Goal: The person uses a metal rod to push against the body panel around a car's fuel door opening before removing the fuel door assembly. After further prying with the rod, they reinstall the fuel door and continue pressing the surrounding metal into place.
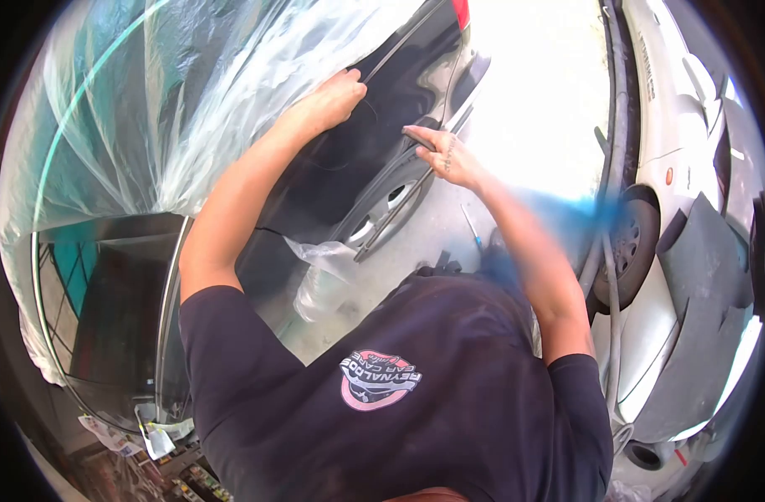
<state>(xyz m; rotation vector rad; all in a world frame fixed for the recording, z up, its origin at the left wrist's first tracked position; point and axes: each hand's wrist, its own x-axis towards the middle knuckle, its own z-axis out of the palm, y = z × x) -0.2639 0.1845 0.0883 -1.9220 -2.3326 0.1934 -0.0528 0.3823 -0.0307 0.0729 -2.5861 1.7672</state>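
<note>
My left hand [336, 100] lies at the top of the dark car panel [328, 167], beside the edge of a clear plastic sheet [232, 92]. Its fingers are curled together, and what they grip, if anything, is hidden. Just above the wheel [374, 222], my right hand [451, 157] is closed on a dark strip [419, 138] at the wheel arch, thumb and fingers on either side of it. Another long, thin dark strip [391, 222] slants down across the wheel from below this hand.
A white car [671, 142] stands on the right, with hoses [610, 284] running alongside and dark sheets [700, 309] against it. A loose plastic piece [319, 289] hangs below the dark panel. Small items [200, 484] sit at the lower left.
</note>
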